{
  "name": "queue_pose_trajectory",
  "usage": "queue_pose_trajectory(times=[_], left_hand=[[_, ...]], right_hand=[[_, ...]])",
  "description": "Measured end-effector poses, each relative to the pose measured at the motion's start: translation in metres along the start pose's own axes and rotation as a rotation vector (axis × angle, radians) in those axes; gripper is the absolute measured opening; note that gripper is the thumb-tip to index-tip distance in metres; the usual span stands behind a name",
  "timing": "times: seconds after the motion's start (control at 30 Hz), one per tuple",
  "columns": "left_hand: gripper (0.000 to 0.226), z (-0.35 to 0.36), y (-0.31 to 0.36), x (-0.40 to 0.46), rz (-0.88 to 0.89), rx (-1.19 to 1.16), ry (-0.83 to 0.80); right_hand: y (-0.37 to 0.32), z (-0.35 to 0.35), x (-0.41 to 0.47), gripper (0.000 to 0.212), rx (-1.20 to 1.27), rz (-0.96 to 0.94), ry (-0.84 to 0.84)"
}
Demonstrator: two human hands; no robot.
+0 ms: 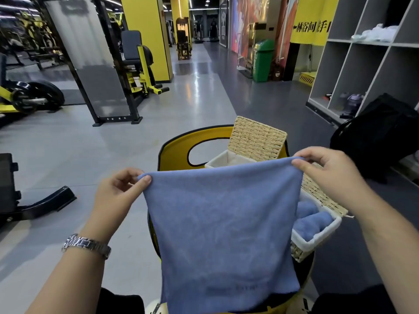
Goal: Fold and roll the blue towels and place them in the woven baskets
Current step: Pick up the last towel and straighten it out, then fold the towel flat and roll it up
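Observation:
A blue towel (224, 232) hangs flat in front of me, held up by its two top corners. My left hand (115, 196) pinches the top left corner and my right hand (326, 168) pinches the top right corner. Behind the towel, a woven basket (317, 241) with a white liner holds rolled blue towels (310, 218), its lid open to the right. A second woven basket (223, 158) stands farther back with its lid (256, 141) raised. The towel hides most of both baskets.
The baskets rest on a yellow chair (176, 150) with a black rim. A black bag (381, 137) sits at the right below grey cubby shelves (353, 64). Gym machines (136, 64) and a weight plate (38, 96) stand at the left; a green bin (263, 60) is far back.

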State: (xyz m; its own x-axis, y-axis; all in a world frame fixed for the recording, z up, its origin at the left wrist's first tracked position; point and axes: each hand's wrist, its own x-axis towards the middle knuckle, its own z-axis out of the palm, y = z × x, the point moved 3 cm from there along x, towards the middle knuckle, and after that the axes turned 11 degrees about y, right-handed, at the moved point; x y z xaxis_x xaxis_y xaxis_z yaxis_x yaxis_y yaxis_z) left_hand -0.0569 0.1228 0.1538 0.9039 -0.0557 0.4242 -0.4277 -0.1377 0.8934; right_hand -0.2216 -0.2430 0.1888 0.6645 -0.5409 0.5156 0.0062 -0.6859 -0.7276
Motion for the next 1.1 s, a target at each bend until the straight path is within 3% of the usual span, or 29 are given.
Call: queue_pose_trajectory(times=[0.1, 0.2, 0.4, 0.63, 1.0, 1.1], left_hand=[[0.013, 0.013, -0.034, 0.015, -0.004, 0.292, -0.079], [0.013, 0.028, -0.068, 0.025, -0.043, 0.43, -0.105], [0.009, 0.054, -0.111, 0.034, -0.212, 0.384, -0.101], [0.007, 0.054, -0.125, 0.033, -0.179, 0.519, -0.147], [0.033, 0.034, -0.154, -0.026, -0.016, 0.787, -0.662], [0.029, 0.037, -0.165, -0.042, -0.003, 0.844, -0.77]], right_hand=[[0.033, 0.031, 0.005, 0.014, -0.057, 0.063, -0.09], [0.055, 0.063, 0.011, 0.008, -0.111, 0.081, -0.134], [0.092, 0.112, 0.016, 0.013, -0.094, 0.206, -0.097], [0.105, 0.125, 0.009, 0.018, -0.079, 0.268, -0.17], [0.138, 0.118, -0.048, 0.036, -0.31, 0.094, -0.507], [0.149, 0.124, -0.07, 0.038, -0.405, 0.004, -0.638]])
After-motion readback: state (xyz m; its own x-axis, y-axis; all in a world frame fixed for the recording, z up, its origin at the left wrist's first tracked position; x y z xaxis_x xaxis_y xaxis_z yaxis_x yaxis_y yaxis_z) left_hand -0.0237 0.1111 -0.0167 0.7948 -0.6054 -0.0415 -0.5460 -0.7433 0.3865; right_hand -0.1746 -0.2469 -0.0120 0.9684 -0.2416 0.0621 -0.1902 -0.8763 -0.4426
